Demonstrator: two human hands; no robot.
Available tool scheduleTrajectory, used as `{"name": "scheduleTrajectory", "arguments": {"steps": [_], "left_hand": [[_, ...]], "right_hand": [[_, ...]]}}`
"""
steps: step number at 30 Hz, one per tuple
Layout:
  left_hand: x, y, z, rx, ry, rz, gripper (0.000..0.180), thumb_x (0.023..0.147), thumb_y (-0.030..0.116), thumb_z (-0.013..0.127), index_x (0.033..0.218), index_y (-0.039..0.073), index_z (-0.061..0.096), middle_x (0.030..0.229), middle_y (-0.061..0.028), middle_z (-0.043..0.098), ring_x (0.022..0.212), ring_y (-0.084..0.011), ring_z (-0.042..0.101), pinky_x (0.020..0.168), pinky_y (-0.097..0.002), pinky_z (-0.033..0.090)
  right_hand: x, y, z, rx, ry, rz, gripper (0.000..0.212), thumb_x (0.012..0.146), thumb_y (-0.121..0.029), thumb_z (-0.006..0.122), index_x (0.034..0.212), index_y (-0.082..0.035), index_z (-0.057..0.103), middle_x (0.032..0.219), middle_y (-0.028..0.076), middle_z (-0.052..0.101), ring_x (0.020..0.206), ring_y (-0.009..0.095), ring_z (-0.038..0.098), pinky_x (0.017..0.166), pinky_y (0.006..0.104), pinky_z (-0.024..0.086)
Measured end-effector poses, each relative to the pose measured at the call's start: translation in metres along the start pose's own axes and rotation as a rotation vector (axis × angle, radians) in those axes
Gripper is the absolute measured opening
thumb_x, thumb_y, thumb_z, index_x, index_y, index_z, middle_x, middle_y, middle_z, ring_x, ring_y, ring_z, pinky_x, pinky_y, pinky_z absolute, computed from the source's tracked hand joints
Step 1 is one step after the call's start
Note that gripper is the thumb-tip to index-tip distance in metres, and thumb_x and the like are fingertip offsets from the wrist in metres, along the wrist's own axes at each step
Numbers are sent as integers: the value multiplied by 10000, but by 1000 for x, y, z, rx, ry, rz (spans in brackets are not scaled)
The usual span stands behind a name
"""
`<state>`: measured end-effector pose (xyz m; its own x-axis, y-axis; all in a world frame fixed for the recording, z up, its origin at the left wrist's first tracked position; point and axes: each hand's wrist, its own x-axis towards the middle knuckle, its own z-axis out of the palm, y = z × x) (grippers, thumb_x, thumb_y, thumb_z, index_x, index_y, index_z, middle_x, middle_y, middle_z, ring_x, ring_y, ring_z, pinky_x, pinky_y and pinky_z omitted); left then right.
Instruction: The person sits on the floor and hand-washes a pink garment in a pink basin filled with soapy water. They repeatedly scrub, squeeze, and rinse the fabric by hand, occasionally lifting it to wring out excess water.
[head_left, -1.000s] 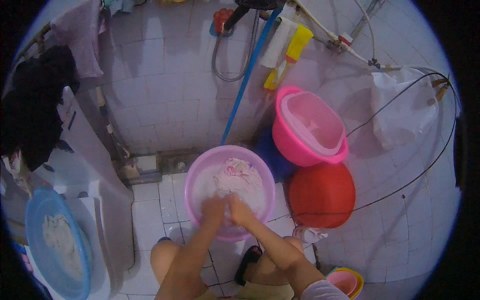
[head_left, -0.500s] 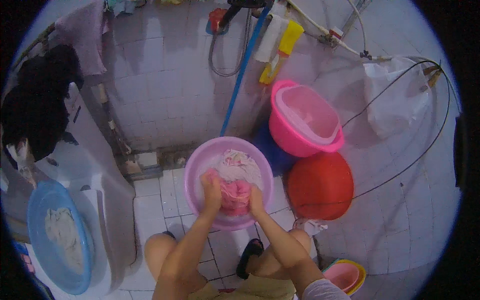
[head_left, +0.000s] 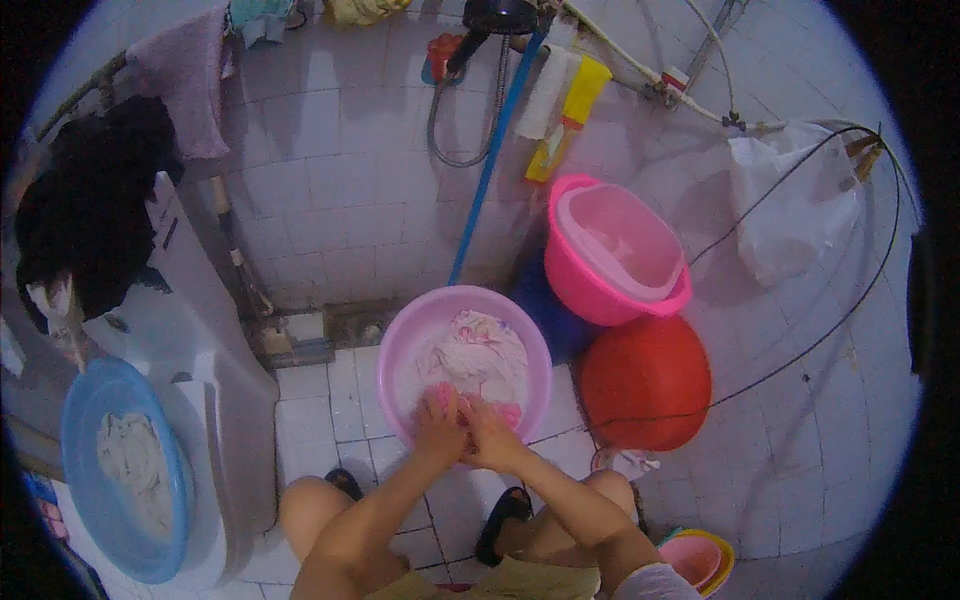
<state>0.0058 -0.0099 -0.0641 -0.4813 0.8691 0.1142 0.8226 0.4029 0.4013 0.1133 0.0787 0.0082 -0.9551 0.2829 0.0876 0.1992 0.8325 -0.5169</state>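
A light purple basin [head_left: 389, 355] stands on the tiled floor before me. Inside lies a heap of pale pinkish-white cloth [head_left: 487, 362], with a brighter pink cloth [head_left: 509, 411] at its near side. My left hand [head_left: 441, 430] and my right hand [head_left: 489, 436] are side by side over the near rim, bunched on the pink cloth. Pink shows above the left fingers and beside the right ones. Most of that cloth is hidden under my hands.
To the right, a hot-pink basin [head_left: 567, 268] holding a paler basket leans by a red basin [head_left: 648, 385]. A blue basin [head_left: 70, 455] with pale cloth sits at left on a white appliance [head_left: 240, 440]. A blue pole [head_left: 484, 165] rests against the wall.
My hands have come together and drawn the pink cloth toward the near rim. Before, they were apart, holding its two sides over the basin.
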Motion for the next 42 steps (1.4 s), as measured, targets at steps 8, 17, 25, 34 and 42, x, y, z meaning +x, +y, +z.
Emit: {"name": "scheduleTrajectory", "arguments": {"steps": [8, 17, 25, 34, 42], "left_hand": [[23, -12, -12, 65, -375, 0, 618, 828, 306, 586, 1346, 54, 365, 1391, -150, 327, 1232, -410, 338, 987, -518, 342], [60, -25, 1, -16, -469, -212, 508, 835, 298, 586, 1294, 129, 450, 1322, -158, 396, 1103, -402, 488, 900, -492, 432], [63, -55, 16, -334, 26, -46, 313, 888, 252, 484, 1059, 3, 567, 1214, -215, 513, 1043, -335, 555, 861, -443, 456], [76, -31, -23, -1169, -68, -399, 320, 879, 189, 556, 1116, -22, 516, 1035, -144, 602, 958, -227, 573, 811, -338, 473], [64, 10, -83, -1437, -86, -167, 395, 907, 180, 566, 1261, 31, 472, 1087, -97, 571, 969, -182, 564, 846, -314, 469]], "right_hand": [[23, 24, 29, -263, 39, -39, 846, 610, -327, 771, 1303, -21, 394, 1248, 234, 436, 1142, 416, 437, 917, 495, 380], [45, 48, 43, -192, -49, 142, 610, 639, -215, 723, 1184, -58, 499, 1121, 203, 521, 1017, 398, 505, 801, 486, 420], [58, 83, 55, 175, 222, 446, 342, 895, -341, 460, 955, -38, 607, 932, 230, 625, 917, 401, 589, 783, 469, 449], [42, 71, -5, 984, 146, 416, 367, 868, -200, 553, 1192, -27, 538, 1091, 91, 603, 1031, 222, 561, 927, 321, 419], [36, -2, -47, 576, 177, 264, 594, 746, -147, 639, 1287, -2, 442, 1202, 171, 557, 1139, 256, 525, 946, 337, 413]]}}
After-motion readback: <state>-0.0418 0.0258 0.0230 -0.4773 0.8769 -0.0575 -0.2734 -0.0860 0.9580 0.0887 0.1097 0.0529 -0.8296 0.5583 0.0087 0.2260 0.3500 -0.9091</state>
